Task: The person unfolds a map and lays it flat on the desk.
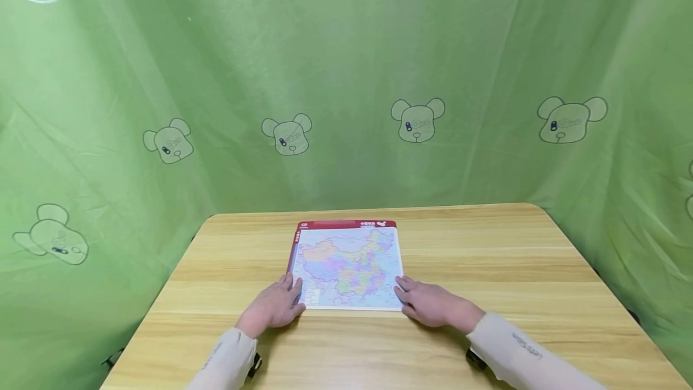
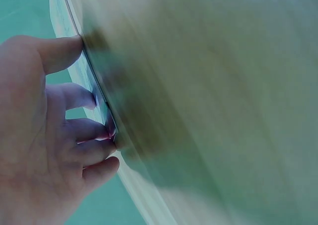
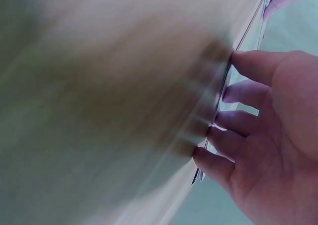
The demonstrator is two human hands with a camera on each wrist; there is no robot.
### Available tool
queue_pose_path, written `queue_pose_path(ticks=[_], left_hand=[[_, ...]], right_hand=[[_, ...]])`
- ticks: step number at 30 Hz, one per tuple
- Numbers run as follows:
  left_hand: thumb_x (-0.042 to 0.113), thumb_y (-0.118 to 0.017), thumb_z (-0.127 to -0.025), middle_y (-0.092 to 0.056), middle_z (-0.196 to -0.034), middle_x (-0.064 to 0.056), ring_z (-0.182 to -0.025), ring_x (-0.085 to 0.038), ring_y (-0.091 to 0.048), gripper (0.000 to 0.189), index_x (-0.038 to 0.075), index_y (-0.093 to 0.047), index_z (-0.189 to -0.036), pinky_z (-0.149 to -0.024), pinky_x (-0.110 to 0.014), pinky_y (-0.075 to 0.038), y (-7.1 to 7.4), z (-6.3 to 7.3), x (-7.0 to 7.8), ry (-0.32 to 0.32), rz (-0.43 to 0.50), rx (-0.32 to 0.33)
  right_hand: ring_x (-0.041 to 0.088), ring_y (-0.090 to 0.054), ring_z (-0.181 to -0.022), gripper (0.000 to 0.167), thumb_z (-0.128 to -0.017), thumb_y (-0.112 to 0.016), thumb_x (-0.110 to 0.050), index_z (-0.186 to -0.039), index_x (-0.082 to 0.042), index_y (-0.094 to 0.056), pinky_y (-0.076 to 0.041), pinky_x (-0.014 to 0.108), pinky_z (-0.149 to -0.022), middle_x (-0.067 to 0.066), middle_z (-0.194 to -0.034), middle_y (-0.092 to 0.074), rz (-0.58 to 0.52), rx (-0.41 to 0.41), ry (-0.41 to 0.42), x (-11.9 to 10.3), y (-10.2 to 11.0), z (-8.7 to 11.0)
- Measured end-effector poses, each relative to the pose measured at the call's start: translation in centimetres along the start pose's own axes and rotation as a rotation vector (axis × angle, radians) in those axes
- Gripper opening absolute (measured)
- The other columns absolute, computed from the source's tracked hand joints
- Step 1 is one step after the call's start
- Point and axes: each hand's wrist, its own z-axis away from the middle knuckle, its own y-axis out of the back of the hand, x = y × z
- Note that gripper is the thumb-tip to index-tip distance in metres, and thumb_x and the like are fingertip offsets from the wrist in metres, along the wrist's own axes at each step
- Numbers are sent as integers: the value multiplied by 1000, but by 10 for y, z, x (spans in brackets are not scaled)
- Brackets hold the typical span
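Observation:
A map board (image 1: 346,263) lies flat on the wooden table (image 1: 487,269), with a red band along its far edge and pastel regions printed on white and pale blue. At its near left corner rests my left hand (image 1: 275,303), fingers on the left side and thumb at the front edge. My right hand (image 1: 433,303) touches the near right corner in much the same way. The left wrist view shows the left fingers (image 2: 79,128) spread loosely along the board's thin edge. In the right wrist view, the right fingertips (image 3: 201,153) meet the edge and tabletop.
A green curtain (image 1: 346,77) printed with bear heads hangs behind the table and on both sides. The table's far edge (image 1: 460,207) runs close behind the map board. Dark bands or devices (image 1: 476,359) show under the sleeves.

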Motion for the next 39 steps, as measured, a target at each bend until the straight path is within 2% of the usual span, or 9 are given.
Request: queue_pose_path(ticks=[15,23,39], left_hand=[[44,-41,-98,-29,-148,-26,-136,-37,-28,63,1,-36,-145,-111,-44,-27,-2,-5,7,-45,-45,5],[43,-42,-98,-29,-148,-25,-136,-36,-29,62,3,-36,-145,-111,-44,-27,1,-7,15,-47,-50,4],[43,-42,-98,-28,-149,-23,-138,-34,-27,61,6,-35,-146,-112,-42,-26,-4,-18,25,-68,-77,-7]], right_hand=[[41,-34,-132,47,-97,-51,-20,-133,10,-47,-34,52,-105,29,-142,-36,-12,13,0,9,-1,12],[41,-35,-131,47,-98,-51,-21,-133,10,-47,-36,52,-103,29,-142,-36,-17,17,-8,12,1,19],[43,-36,-130,48,-96,-53,-22,-131,11,-48,-38,53,-101,30,-141,-38,-23,32,-33,22,0,31]])
